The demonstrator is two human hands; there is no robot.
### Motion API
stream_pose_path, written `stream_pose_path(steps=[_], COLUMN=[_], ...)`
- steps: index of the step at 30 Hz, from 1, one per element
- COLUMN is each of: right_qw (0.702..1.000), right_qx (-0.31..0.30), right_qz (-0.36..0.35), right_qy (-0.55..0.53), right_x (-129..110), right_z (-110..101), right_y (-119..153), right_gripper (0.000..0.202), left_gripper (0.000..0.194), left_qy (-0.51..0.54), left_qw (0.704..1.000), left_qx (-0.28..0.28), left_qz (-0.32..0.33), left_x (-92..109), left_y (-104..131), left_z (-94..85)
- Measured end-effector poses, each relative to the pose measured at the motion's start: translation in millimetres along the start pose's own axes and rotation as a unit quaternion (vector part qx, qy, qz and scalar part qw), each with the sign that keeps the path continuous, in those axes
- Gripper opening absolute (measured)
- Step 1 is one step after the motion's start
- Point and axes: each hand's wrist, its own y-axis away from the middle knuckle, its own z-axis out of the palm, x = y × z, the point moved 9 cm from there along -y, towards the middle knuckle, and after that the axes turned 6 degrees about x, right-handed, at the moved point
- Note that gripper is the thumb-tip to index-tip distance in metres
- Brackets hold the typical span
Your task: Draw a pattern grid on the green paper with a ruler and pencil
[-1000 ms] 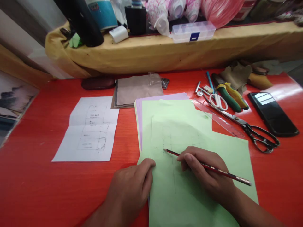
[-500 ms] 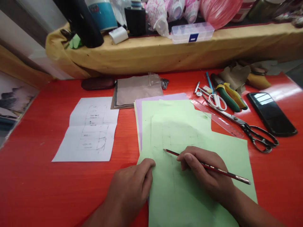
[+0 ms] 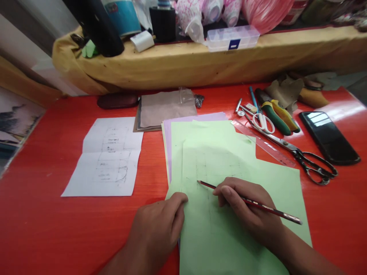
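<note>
My right hand (image 3: 248, 208) holds a dark red and black pencil (image 3: 269, 208), its tip touching or just over faint pencil lines on a light green sheet (image 3: 212, 244). On the sheet's left edge rests my left hand (image 3: 160, 223), its fingers curled together; whether anything is beneath them is hidden. Purple paper (image 3: 168, 152) shows under the green sheets. To the left lies a creased white paper (image 3: 83, 172) with a hand-drawn outline and small writing.
Right of the sheets lie a clear ruler (image 3: 266, 147), large scissors (image 3: 304, 156), white-handled scissors (image 3: 263, 123), green-yellow pliers (image 3: 278, 116) and a black phone (image 3: 329, 137). Behind are brown sheets (image 3: 166, 109), a dark red case (image 3: 117, 101) and a cloth-covered ledge (image 3: 177, 65) holding containers.
The view has shifted very slightly. Both hands stay in nearly the same places, and the pencil's tip has barely moved.
</note>
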Motion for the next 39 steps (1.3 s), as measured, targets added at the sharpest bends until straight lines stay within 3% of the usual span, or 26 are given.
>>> stream_pose_path(steps=[10, 25, 39], right_qw=[0.999, 1.0, 1.0], right_qx=[0.027, -0.002, 0.024], right_qz=[-0.003, -0.01, 0.007], right_qy=[-0.019, 0.002, 0.001], right_x=[-0.5, -1.0, 1.0], right_z=[-3.7, -0.2, -2.4], right_y=[-0.1, 0.3, -0.7], right_gripper=[0.03, 0.032, 0.033], left_gripper=[0.023, 0.024, 0.025], left_qy=[0.003, -0.003, -0.004], left_qw=[1.0, 1.0, 1.0], left_qx=[-0.001, 0.011, 0.016], left_qz=[-0.001, 0.007, 0.01], left_x=[-1.8, 1.5, 2.1], left_y=[0.2, -2.4, -1.5], left_z=[-1.1, -2.8, -2.4])
